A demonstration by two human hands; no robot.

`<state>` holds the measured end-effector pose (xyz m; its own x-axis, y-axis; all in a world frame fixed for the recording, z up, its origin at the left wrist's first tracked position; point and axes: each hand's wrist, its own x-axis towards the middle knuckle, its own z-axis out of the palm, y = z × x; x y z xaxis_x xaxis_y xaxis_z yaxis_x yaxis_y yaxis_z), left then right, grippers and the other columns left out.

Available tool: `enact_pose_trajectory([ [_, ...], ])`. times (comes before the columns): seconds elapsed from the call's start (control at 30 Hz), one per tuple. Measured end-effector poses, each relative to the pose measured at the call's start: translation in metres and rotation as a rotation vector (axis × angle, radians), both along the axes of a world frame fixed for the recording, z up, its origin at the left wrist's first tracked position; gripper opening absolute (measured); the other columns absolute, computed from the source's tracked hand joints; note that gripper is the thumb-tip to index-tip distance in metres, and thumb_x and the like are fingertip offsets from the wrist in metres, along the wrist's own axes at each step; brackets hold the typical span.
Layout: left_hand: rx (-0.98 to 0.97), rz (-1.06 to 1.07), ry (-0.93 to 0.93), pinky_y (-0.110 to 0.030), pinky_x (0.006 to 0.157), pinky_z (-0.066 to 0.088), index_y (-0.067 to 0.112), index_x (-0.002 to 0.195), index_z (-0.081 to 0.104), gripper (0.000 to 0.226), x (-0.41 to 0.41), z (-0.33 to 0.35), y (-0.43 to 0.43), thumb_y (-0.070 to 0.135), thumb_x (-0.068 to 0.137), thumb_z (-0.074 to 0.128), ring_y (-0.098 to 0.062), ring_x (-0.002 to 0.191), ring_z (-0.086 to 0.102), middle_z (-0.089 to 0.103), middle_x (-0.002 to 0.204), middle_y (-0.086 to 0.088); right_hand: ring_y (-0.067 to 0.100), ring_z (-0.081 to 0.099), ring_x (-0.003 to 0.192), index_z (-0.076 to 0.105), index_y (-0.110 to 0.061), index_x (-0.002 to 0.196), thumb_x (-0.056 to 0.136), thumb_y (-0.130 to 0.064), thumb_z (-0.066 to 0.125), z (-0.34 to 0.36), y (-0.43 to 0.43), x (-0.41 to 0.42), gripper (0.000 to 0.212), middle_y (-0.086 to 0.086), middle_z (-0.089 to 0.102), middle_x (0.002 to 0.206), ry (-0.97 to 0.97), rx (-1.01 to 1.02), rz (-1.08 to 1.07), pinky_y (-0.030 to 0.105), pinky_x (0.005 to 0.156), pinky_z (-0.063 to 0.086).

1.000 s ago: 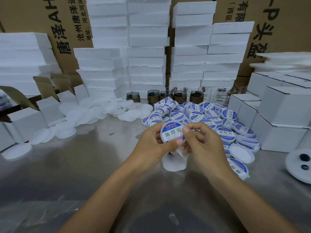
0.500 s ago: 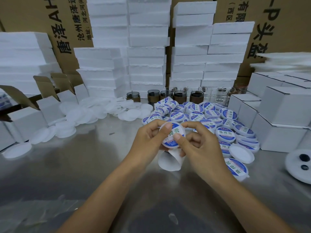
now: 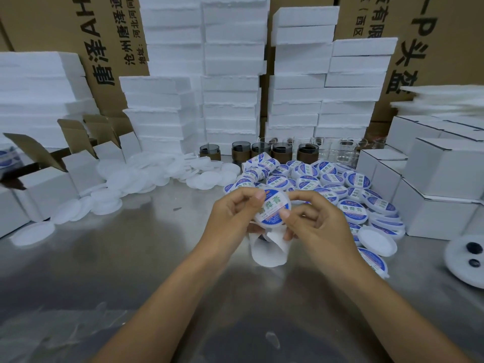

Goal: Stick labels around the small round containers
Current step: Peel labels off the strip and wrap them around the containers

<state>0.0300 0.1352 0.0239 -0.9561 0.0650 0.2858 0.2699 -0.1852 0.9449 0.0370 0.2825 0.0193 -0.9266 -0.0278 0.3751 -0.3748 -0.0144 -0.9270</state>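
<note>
I see both hands raised over the steel table (image 3: pixel 117 258), mid-view. The left hand (image 3: pixel 230 218) pinches the small round container (image 3: pixel 273 209) at its 9 o'clock edge, fingers curled on the rim. The right hand (image 3: pixel 314 224) grips it from 3 o'clock, thumb on the blue-and-white printed face. The container is tilted, face toward me. A curled white paper strip (image 3: pixel 267 251) hangs at its 6 o'clock; I cannot tell whether it touches the table. Pile of labelled containers (image 3: pixel 327 184) at 2 o'clock, white discs (image 3: pixel 146 176) at 10 o'clock. Dark jars (image 3: pixel 281 150) at 12, foam slabs (image 3: pixel 230 87) stacked behind them.
</note>
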Motion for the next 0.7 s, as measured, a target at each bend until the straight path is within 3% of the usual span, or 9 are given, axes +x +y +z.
enact_pose_trajectory([
  [0.07, 0.01, 0.063, -0.021, -0.022, 0.051, 0.049, 0.016, 0.085, 0.068, 0.009, -0.003, 0.001, -0.004, 0.021, 0.087, 0.06, -0.012, 0.058, 0.057, 0.066, 0.07, 0.005, 0.009, 0.057, 0.047, 0.061, -0.02, 0.093, 0.083, -0.01, 0.066, 0.002, 0.009, -0.005, 0.015, 0.001, 0.066, 0.061, -0.036, -0.046, -0.093, 0.018, 0.052, 0.049],
  [0.13, 0.054, 0.174, -0.049, -0.021, 0.047, 0.044, 0.018, 0.082, 0.069, 0.022, -0.01, 0.003, -0.014, 0.007, 0.091, 0.053, -0.01, 0.054, 0.05, 0.063, 0.069, 0.006, 0.006, 0.058, 0.046, 0.06, -0.022, 0.094, 0.084, -0.013, 0.066, 0.002, 0.023, -0.013, 0.014, -0.004, 0.066, 0.059, -0.087, -0.087, -0.229, 0.016, 0.048, 0.048],
  [0.3, 0.123, 0.357, -0.126, -0.018, 0.044, 0.041, 0.018, 0.086, 0.065, 0.019, -0.024, 0.003, -0.047, 0.009, 0.093, 0.051, -0.005, 0.047, 0.047, 0.058, 0.062, 0.005, 0.006, 0.059, 0.046, 0.058, -0.015, 0.109, 0.087, -0.012, 0.062, -0.007, 0.061, -0.033, 0.022, 0.003, 0.064, 0.066, -0.204, -0.076, -0.576, 0.019, 0.045, 0.05],
  [0.4, 0.064, 0.44, -0.199, -0.021, 0.051, 0.043, 0.019, 0.087, 0.063, 0.017, -0.037, -0.007, -0.061, 0.007, 0.092, 0.051, -0.01, 0.056, 0.05, 0.057, 0.07, 0.001, 0.016, 0.066, 0.067, 0.054, -0.01, 0.123, 0.087, -0.017, 0.063, -0.012, 0.068, -0.037, 0.037, 0.004, 0.067, 0.073, -0.257, -0.065, -0.612, 0.026, 0.058, 0.055],
  [0.47, 0.007, 0.476, -0.217, -0.023, 0.054, 0.045, 0.019, 0.087, 0.061, 0.018, -0.049, -0.011, -0.066, 0.005, 0.091, 0.05, -0.012, 0.06, 0.052, 0.057, 0.072, 0.0, 0.02, 0.067, 0.08, 0.05, -0.011, 0.131, 0.087, -0.019, 0.063, -0.012, 0.067, -0.039, 0.046, 0.008, 0.069, 0.091, -0.287, -0.047, -0.613, 0.034, 0.073, 0.054],
  [0.53, -0.083, 0.524, -0.216, -0.023, 0.056, 0.046, 0.016, 0.09, 0.061, 0.017, -0.064, -0.013, -0.071, 0.004, 0.092, 0.048, -0.012, 0.062, 0.054, 0.057, 0.073, -0.001, 0.025, 0.064, 0.098, 0.05, -0.012, 0.132, 0.087, -0.02, 0.062, -0.011, 0.065, -0.038, 0.047, 0.011, 0.063, 0.118, -0.288, 0.072, -0.679, 0.04, 0.089, 0.05],
  [0.6, -0.191, 0.573, -0.206, -0.026, 0.061, 0.048, 0.015, 0.094, 0.06, 0.015, -0.081, -0.016, -0.076, 0.006, 0.092, 0.048, -0.014, 0.067, 0.056, 0.059, 0.078, -0.002, 0.028, 0.052, 0.117, 0.052, -0.009, 0.13, 0.085, -0.016, 0.061, -0.008, 0.061, -0.034, 0.046, 0.013, 0.051, 0.134, -0.217, 0.258, -0.765, 0.037, 0.1, 0.039],
  [0.7, -0.43, 0.673, -0.165, -0.029, 0.075, 0.044, 0.016, 0.095, 0.062, 0.011, -0.108, -0.021, -0.084, 0.011, 0.091, 0.052, -0.018, 0.082, 0.056, 0.06, 0.088, -0.002, 0.028, 0.043, 0.121, 0.05, -0.006, 0.13, 0.084, -0.011, 0.062, -0.009, 0.053, -0.026, 0.048, 0.011, 0.036, 0.142, -0.063, 0.548, -0.8, 0.033, 0.094, 0.036],
])
